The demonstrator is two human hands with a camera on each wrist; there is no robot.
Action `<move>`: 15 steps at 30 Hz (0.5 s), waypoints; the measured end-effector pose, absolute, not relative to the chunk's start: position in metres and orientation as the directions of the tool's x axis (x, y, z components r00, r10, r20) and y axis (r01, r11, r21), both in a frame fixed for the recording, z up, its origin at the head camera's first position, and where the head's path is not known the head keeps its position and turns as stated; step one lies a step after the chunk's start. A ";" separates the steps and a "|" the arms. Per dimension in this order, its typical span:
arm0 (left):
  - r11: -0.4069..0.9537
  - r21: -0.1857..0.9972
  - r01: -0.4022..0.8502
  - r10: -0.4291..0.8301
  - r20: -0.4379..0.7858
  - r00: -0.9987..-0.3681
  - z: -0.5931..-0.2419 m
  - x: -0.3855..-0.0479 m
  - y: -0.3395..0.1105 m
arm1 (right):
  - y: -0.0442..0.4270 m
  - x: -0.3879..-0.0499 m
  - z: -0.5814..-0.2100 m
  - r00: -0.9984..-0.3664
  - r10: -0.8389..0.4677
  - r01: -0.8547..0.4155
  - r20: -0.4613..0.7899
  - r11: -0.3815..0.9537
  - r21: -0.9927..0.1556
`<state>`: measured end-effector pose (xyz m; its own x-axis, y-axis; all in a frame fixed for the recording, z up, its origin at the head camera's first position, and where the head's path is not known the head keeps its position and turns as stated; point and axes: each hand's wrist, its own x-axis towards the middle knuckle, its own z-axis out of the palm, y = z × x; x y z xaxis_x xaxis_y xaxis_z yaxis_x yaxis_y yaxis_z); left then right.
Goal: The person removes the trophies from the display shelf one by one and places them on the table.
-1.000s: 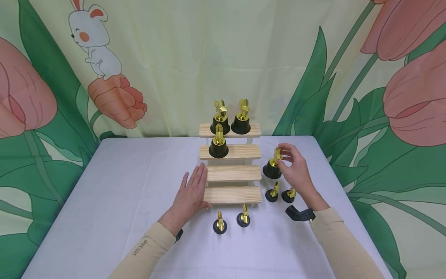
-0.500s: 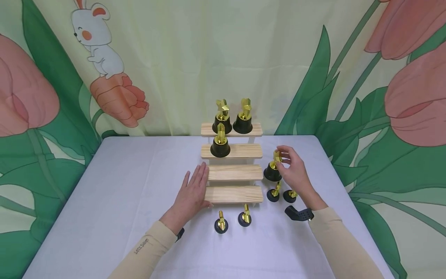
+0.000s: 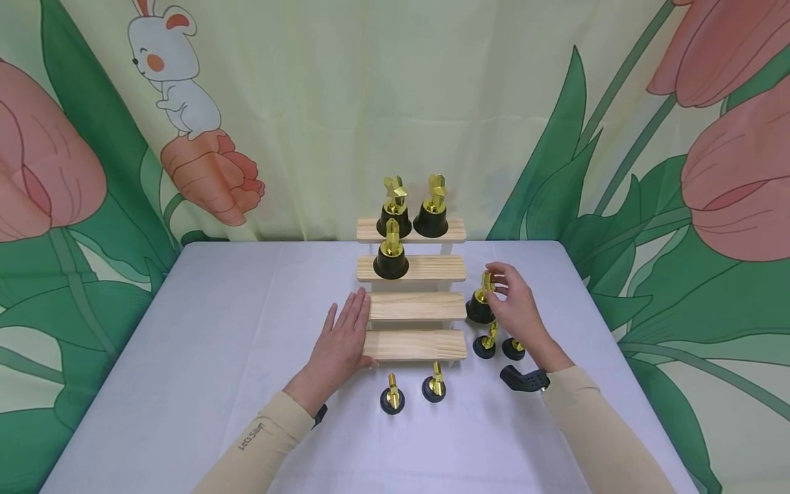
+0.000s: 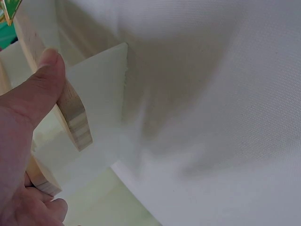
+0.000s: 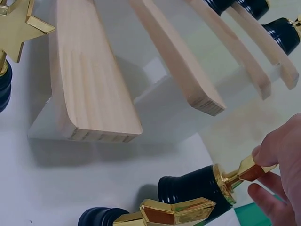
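My left hand (image 3: 336, 343) lies at the left ends of the two lower shelves of a stepped wooden display rack (image 3: 416, 345), fingers straight. In the left wrist view its thumb (image 4: 47, 77) rests on a shelf's edge. Beside the rack's right side, my right hand (image 3: 520, 312) pinches a gold star trophy (image 3: 479, 310) with a black base by its star. In the right wrist view that trophy (image 5: 190, 188) is tilted in the image; whether its base touches the table cannot be told. Two smaller star trophies, one left (image 3: 484, 346) and one right (image 3: 513, 348), stand just nearer.
Two large trophies (image 3: 393, 218) (image 3: 431, 219) stand on the top shelf, and one large trophy (image 3: 391, 264) is on the left of the second shelf. Two small trophies (image 3: 392, 400) (image 3: 434, 389) stand before the rack. A white cloth covers the table (image 3: 185, 384); a printed curtain (image 3: 308, 137) hangs behind.
My right hand has moved slightly left and nearer with the trophy, closer to the rack's right side. The left hand stays on the shelf ends. The head view has shifted a little.
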<state>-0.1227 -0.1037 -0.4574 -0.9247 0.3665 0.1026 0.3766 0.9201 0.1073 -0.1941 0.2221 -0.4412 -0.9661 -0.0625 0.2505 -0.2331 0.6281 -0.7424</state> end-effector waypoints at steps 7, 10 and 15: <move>0.921 0.107 0.374 0.364 0.098 -0.926 -0.457 -0.123 -0.103 | 0.221 -0.196 -0.446 -0.973 -0.061 -0.210 0.224 0.641 -0.738; 0.921 0.105 0.374 0.365 0.096 -0.926 -0.457 -0.123 -0.103 | 0.221 -0.197 -0.449 -0.975 -0.061 -0.203 0.215 0.645 -0.737; 0.922 0.101 0.374 0.365 0.099 -0.926 -0.457 -0.123 -0.103 | 0.221 -0.199 -0.453 -0.977 -0.064 -0.194 0.202 0.648 -0.736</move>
